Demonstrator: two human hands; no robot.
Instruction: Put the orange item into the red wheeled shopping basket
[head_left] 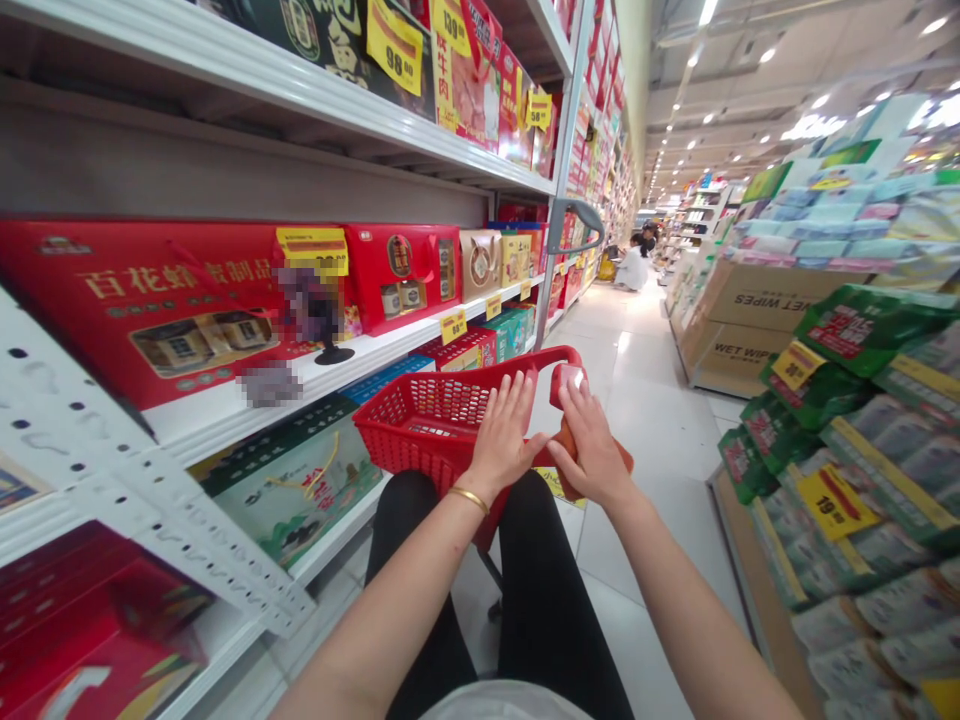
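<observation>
Showing an open grip on both sides: spreading the left hand [504,435] palm down, stretching fingers forward, overlapping the near side of the red basket [390,430] in view. Spreading the right hand [596,440] the same way, overlapping a brown piece [571,490] and reaching fingertips to a shiny red piece [561,385], too covered to name. Nearly meeting at the thumbs. Closing around nothing visible; not telling real contact from mere overlap.

Locating the red basket just beyond the knees, leaning toward the shelf [420,335] side, ahead and to the left of the hands. Running its long axis mostly crosswise, from the shelf side toward the aisle. Placing the left hand nearer the basket body, the right hand nearer the brown piece. Arching the basket handle [555,352] just ahead of the fingertips, bending down at its aisle end.

Counting two hands, one red basket, one shiny red piece, one brown piece, one bracelet [469,497] around the left wrist.

Counting on the middle shelf: two red gift boxes [401,270] facing out, one tan box [480,262] beside, one small black stand [334,355] near the front edge, blurring above. Counting one gray loop [577,225] on the upright. Seeing two crouching people [636,264] far down the aisle, well apart. Noting at right two stacked cartons [787,295] and several green packs [862,330], overlapping too much for a sure count.
</observation>
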